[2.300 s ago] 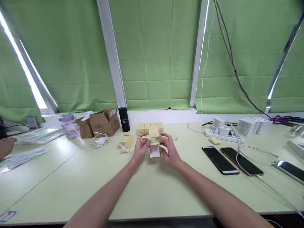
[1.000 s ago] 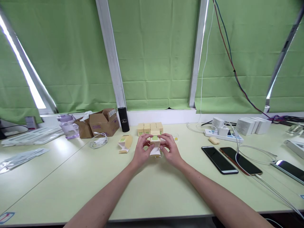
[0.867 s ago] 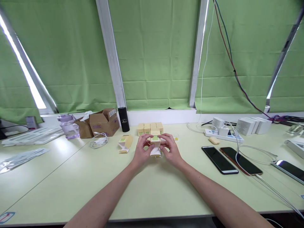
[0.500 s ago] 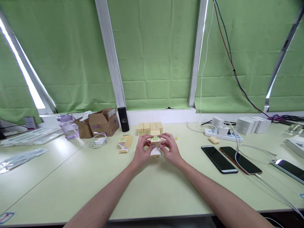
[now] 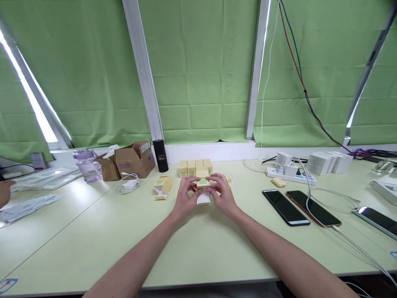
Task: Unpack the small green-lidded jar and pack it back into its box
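Observation:
Between my two hands is a small tan paper box (image 5: pixel 203 186) with a green patch on it and a white flap hanging toward me. My left hand (image 5: pixel 187 193) grips its left side, fingers on top and thumb low. On the opposite side, my right hand (image 5: pixel 222 193) holds it with the fingertips and thumb. Just behind stands a row of several similar tan boxes (image 5: pixel 191 167). Left of my hands lies another small box (image 5: pixel 163 187), its white flap open. A small clear round item with a yellow spot (image 5: pixel 230 179) shows partly behind my right hand.
Phones (image 5: pixel 285 207) and white cables lie to the right, with a power strip (image 5: pixel 291 175) and white boxes (image 5: pixel 322 163) behind them. At left are a cardboard box (image 5: pixel 135 159), a black cylinder (image 5: pixel 160 155) and a purple bottle (image 5: pixel 88 165). Another person's hand (image 5: pixel 5 193) shows at the left edge.
Another person's hand has come into view at the far left. My hands keep hold of the small box, with hardly any movement.

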Demonstrator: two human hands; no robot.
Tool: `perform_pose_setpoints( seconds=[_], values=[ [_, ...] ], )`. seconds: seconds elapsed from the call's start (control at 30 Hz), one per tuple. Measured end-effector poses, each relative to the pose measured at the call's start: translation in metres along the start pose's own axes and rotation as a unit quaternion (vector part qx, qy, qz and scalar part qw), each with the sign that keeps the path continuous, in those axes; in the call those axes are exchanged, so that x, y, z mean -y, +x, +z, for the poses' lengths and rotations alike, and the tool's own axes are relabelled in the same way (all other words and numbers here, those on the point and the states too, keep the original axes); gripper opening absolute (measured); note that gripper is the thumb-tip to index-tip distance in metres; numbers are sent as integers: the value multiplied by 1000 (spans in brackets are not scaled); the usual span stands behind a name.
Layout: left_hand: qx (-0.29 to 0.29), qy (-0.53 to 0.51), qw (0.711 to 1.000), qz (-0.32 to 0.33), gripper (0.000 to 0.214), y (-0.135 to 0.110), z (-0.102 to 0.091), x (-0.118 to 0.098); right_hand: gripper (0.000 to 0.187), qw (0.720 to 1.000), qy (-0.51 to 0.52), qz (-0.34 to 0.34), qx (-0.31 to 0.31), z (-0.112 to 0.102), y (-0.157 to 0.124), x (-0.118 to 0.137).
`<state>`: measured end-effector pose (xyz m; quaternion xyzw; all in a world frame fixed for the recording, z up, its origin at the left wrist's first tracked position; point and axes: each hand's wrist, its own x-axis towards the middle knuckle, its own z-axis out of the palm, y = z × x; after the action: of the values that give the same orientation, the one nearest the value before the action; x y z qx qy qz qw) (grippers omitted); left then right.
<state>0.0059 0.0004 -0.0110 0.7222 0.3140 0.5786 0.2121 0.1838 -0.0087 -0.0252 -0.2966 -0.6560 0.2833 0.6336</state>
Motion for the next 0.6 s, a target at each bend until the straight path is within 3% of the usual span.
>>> perform_pose_setpoints(
  seconds=[0.37, 0.6],
  values=[
    [18, 20, 1000, 14, 31, -1, -1, -3, 29, 1000, -9, -2, -3, 0, 0, -3],
    [78, -9, 997, 18, 55, -5, -6, -7, 31, 1000, -14, 3, -19, -2, 2, -1]
  ],
)
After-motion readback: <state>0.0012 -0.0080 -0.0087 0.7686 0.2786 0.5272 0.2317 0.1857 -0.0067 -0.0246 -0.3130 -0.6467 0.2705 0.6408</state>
